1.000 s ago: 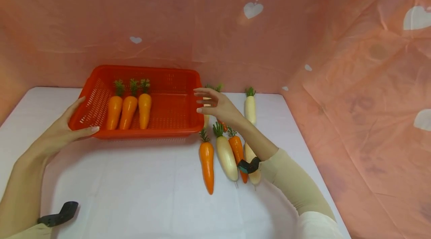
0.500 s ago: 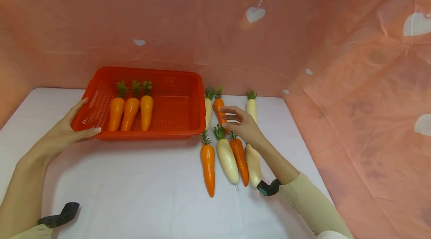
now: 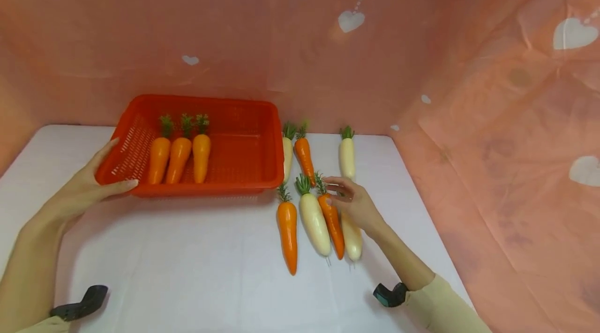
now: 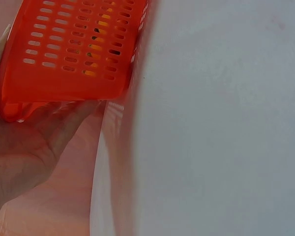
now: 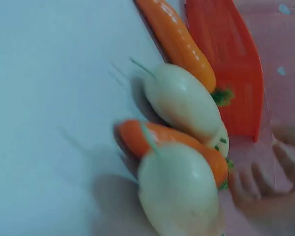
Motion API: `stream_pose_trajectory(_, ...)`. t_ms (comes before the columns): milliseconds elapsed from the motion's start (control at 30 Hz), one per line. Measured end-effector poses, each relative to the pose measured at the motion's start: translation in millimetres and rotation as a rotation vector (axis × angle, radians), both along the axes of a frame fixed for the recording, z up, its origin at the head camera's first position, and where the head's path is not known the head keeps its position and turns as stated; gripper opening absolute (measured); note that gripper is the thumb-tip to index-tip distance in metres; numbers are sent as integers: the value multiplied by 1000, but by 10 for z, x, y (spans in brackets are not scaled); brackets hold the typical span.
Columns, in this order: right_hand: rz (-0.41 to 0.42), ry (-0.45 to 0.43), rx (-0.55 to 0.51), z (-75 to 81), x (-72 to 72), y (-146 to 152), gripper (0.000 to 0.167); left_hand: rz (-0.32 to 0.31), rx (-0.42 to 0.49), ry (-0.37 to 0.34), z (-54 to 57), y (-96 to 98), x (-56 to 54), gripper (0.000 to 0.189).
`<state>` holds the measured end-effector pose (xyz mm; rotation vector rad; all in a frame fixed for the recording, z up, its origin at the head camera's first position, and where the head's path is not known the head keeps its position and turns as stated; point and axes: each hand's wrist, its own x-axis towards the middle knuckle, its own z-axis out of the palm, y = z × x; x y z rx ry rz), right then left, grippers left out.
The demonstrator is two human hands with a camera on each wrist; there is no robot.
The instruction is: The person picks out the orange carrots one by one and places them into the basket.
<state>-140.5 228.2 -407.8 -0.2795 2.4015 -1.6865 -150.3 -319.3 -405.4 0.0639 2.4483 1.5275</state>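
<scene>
The left hand (image 3: 77,195) grips the red basket (image 3: 234,186) at its left end. The right hand (image 3: 360,209), loosely spread, hovers near an orange carrot's (image 3: 333,224) leafy far end.

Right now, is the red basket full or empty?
Partly filled: three carrots lie toward the left in the red basket, leaving its right side bare.

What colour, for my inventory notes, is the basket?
The basket is red, seen best in the head view.
</scene>
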Motion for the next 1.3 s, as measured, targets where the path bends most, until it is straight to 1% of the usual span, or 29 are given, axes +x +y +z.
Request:
stream_pose_trajectory(100,-83,-43,48,-42,118,-2,44,-1,3,3,-26,27,12,95)
stream_pose_trajectory(167,-114,-74,74,-59,180,-19,45,-4,-3,1,-26,40,9,95)
stream_pose_trajectory(233,-114,-91,80,-82,219,-46,49,0,-4,3,-4,43,3,95)
stream_pose_trajectory(333,-104,-88,105,-117,253,-90,53,5,0,2,23,34,-7,95)
stream_pose_trajectory(467,-111,-84,179,-179,267,-134,57,13,-10,-6,38,22,-6,96)
stream_pose_trajectory(600,-107,-62,301,-228,269,-137,61,18,-13,-3,23,24,8,95)
stream_pose_trajectory(733,-78,-8,408,-242,234,-125,65,27,0,2,18,20,32,95)
stream_pose_trajectory(833,-55,-10,397,-258,193,-113,66,29,2,8,17,20,41,95)
stream_pose_trajectory(867,-57,-23,378,-264,184,-108,66,30,-4,6,18,22,39,95)
stream_pose_trajectory(967,-77,-70,331,-284,166,-90,65,31,-13,-1,28,23,31,95)
stream_pose_trajectory(1067,-97,-98,309,-282,154,-80,63,31,-14,-6,40,22,21,95)
stream_pose_trajectory(1300,-80,-63,321,-186,84,-53,60,34,-30,-8,55,22,15,95)
